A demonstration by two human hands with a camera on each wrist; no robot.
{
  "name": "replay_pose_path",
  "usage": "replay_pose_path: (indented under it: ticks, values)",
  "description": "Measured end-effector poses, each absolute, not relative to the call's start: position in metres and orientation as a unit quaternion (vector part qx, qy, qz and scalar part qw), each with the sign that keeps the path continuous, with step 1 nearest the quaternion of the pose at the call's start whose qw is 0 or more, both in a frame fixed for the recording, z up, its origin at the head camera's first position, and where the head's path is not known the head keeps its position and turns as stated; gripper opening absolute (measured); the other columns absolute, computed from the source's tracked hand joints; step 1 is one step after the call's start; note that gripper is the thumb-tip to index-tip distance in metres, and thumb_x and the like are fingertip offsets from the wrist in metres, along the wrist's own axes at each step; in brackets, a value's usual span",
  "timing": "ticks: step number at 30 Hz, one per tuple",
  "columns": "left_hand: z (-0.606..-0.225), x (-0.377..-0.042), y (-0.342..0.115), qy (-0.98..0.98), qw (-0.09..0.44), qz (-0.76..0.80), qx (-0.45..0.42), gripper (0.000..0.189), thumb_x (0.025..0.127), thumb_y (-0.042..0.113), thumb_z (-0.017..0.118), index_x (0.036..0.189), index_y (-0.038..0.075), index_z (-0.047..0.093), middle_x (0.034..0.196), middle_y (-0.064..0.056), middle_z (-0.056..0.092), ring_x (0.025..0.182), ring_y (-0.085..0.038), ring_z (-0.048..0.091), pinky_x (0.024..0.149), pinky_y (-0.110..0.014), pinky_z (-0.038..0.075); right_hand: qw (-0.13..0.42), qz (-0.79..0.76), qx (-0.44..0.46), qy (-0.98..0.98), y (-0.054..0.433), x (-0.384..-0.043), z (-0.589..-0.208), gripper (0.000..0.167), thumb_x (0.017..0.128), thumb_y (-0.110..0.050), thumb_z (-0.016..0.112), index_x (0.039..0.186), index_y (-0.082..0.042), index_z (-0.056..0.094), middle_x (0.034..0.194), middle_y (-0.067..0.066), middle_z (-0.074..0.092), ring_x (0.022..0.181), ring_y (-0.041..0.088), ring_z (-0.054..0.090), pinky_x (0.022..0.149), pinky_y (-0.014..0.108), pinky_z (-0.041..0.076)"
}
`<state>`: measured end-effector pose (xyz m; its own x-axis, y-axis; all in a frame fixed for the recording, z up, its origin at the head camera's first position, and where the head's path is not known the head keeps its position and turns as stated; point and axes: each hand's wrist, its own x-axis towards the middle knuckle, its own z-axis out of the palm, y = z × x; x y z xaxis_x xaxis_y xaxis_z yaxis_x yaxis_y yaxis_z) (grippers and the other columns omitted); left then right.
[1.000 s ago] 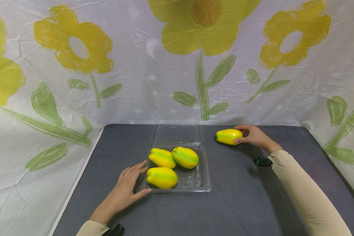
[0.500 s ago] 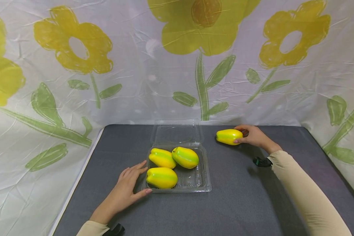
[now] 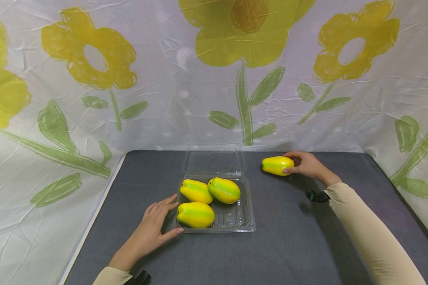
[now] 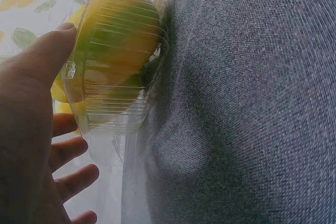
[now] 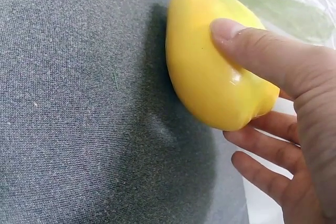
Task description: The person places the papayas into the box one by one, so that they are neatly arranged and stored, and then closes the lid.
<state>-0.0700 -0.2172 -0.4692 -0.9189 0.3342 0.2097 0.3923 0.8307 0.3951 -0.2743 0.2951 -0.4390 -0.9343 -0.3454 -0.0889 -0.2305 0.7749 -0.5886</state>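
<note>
My right hand [image 3: 308, 164] holds a yellow papaya [image 3: 276, 165] at the back right of the table, its thumb on the near side and fingers behind. In the right wrist view the thumb lies on the papaya's [image 5: 215, 72] smooth skin, and some fingers are hidden behind it. My left hand [image 3: 151, 223] spreads its fingers along the left side of a clear plastic clamshell box [image 3: 247, 215], thumb at the front corner. Three yellow-green papayas lie in the box: one at the front [image 3: 195, 215], one at the back left [image 3: 195, 191] and one at the back right [image 3: 224, 190].
The box's hinged clear lid [image 3: 214, 160] lies folded back toward the rear edge of the grey cloth-covered table [image 3: 278, 253]. A white sheet [image 3: 157, 99] with painted yellow flowers hangs behind and along the sides. Bands with black devices [image 3: 317, 195] sit on the wrists.
</note>
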Motion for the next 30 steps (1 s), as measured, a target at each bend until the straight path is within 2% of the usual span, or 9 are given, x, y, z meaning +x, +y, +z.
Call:
replay_pose_path:
  ticks: [11,21,30]
  values:
    - [-0.4687,-0.0701,-0.2168,-0.954,0.069,-0.219,-0.191,0.078,0.082,0.054,0.074,0.143,0.013,0.049,0.159,-0.003,0.038,0.142,-0.029,0.04,0.112,-0.062,0.026,0.089,-0.302,-0.163,0.935,0.2952,-0.2739,-0.4386,0.074,0.079,-0.049,0.079,0.137,-0.009,0.056,0.131,0.017,0.062,0.105,0.028,0.064,0.085,0.042,0.055]
    - [-0.4677,-0.0699,-0.2162,-0.955,0.067,-0.218,-0.189,0.077,0.082,0.053,0.074,0.143,0.013,0.049,0.159,-0.003,0.038,0.142,-0.03,0.04,0.112,-0.062,0.026,0.088,-0.302,-0.169,0.934,0.2918,-0.2708,-0.4346,0.074,0.08,-0.049,0.079,0.137,-0.009,0.056,0.131,0.016,0.062,0.111,0.031,0.064,0.091,0.048,0.054]
    - [-0.4673,-0.0693,-0.2159,-0.956,0.064,-0.218,-0.188,0.077,0.083,0.054,0.074,0.143,0.013,0.049,0.16,-0.003,0.037,0.142,-0.03,0.041,0.111,-0.063,0.026,0.083,-0.295,-0.178,0.935,0.2881,-0.2665,-0.434,0.073,0.08,-0.047,0.08,0.137,-0.009,0.055,0.131,0.017,0.062,0.111,0.033,0.064,0.089,0.046,0.055]
